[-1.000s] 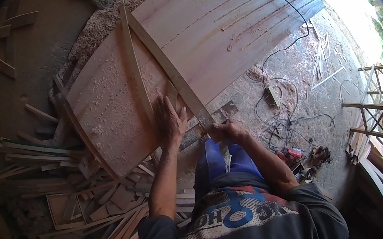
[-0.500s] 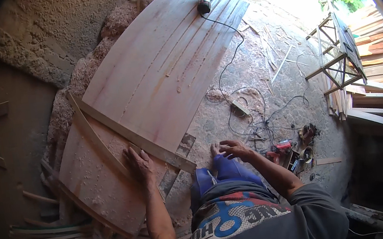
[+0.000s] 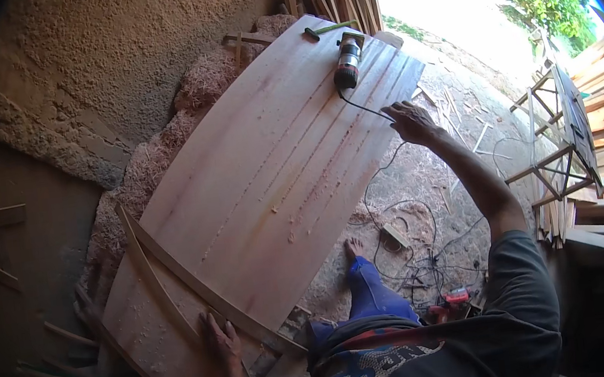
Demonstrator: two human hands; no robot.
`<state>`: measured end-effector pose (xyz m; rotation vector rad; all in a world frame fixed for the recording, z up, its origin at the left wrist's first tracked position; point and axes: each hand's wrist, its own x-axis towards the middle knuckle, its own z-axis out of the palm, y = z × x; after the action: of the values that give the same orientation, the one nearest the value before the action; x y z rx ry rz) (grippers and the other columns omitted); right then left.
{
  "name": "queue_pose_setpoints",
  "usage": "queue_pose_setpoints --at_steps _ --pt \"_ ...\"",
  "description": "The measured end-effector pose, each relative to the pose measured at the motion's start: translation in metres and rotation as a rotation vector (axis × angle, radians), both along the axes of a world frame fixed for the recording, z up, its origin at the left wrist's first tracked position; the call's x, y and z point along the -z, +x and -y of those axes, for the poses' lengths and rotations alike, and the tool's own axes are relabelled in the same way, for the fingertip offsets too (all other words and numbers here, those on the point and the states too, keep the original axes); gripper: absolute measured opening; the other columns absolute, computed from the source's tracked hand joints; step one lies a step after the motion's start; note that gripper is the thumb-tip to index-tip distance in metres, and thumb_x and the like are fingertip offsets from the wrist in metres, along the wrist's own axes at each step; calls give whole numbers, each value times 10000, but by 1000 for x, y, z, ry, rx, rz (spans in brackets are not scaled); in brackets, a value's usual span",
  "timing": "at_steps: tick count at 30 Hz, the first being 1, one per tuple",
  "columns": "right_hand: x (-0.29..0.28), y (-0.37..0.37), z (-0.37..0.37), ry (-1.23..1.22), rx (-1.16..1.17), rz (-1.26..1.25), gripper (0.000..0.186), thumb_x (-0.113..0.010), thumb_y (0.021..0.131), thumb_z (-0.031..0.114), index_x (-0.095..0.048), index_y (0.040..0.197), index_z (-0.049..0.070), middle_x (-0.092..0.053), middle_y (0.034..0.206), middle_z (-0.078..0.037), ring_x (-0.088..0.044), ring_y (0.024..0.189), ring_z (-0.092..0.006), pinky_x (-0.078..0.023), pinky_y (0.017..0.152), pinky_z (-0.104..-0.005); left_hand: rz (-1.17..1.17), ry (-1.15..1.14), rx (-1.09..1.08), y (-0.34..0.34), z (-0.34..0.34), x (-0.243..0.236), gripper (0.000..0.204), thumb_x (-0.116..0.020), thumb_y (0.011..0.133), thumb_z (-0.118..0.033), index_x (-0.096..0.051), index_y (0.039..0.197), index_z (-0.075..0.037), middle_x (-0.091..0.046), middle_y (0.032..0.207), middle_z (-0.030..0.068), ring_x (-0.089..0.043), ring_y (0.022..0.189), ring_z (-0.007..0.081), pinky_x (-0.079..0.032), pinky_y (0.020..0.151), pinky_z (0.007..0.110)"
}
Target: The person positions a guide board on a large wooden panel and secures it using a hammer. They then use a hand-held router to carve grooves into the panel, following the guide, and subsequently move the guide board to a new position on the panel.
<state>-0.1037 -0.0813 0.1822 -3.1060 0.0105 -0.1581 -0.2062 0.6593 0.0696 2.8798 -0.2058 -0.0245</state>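
A: What is hard to make out?

B: The lower left is dark; a heap of wood offcuts (image 3: 60, 369) fades into shadow there. The person's body covers the bottom edge, and the left forearm is partly cut off.

A: Where are the hands?

B: The left hand (image 3: 221, 339) lies flat, fingers spread, on the near end of a large pale wooden board (image 3: 269, 170), just beside a thin wooden strip (image 3: 193, 281) lying across it. The right hand (image 3: 410, 122) reaches to the board's far right edge, fingers loosely curled over a black cord (image 3: 364, 108); whether it pinches the cord, I cannot tell.

A: And the cord?

B: It runs to a power tool (image 3: 347, 62) resting on the board's far end.

A: Any labels?

B: None legible.
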Motion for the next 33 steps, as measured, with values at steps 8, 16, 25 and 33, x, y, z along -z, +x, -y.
queue_pose_setpoints --at_steps 8,16,25,33 --pt "20 265 139 -203 -610 -52 858 -689 626 -93 -503 1425 158 -491 1478 -111 -457 1395 -313 -433 1070 -469 252 -122 -496 -1 42 -46 599 -546 1030 -239 -333 1525 22 -400 1528 274 -402 1419 413 -327 1178 470" --pt "24 343 102 -510 -881 -597 714 -827 621 155 -603 1299 145 -630 1211 -169 -612 1126 -371 -516 924 -461 324 -56 -547 -11 124 -75 595 -591 966 -92 -375 1511 9 -440 1512 244 -439 1394 404 -355 1157 459" --pt "-11 293 87 -407 -669 -518 413 -719 614 63 -578 1001 35 -622 928 -153 -616 925 -367 -514 805 -487 336 -287 -385 33 215 -60 569 -607 946 -68 -431 1485 -19 -519 1443 221 -524 1308 390 -424 1094 447" --pt "-66 126 7 225 -403 -159 536 -764 650 99 -541 1136 62 -619 1014 -181 -626 944 -415 -528 787 -512 67 -773 9 113 354 -54 517 -634 966 -153 -475 1451 -73 -573 1363 215 -555 1247 394 -459 1054 470"
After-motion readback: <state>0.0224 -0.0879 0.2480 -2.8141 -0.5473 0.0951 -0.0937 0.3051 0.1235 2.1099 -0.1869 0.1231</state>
